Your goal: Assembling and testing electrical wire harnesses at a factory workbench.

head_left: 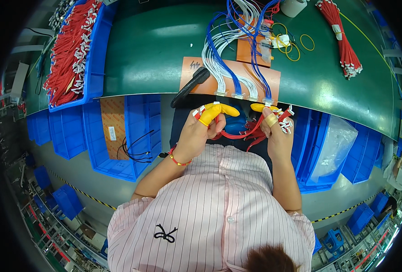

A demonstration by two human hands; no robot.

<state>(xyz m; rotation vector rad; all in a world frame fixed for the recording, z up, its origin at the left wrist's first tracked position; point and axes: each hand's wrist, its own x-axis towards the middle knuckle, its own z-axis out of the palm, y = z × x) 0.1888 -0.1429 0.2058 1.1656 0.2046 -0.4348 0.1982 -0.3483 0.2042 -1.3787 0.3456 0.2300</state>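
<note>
The left hand (200, 129) and right hand (276, 133) hold red wires (255, 133) near an orange board (273, 84).

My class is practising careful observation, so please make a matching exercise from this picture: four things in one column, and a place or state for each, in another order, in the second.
Column one
1. Left hand
2. Held red wires
3. Tied red bundle
4. Blue tray

Column two
A. Lies on the green table, toward the right of the picture
B. Filled with a heap of red wires with white ends
C. Has a red bracelet at its wrist
D. Looped between the left hand and the right hand

Right pairs: 1-C, 2-D, 3-A, 4-B
</note>
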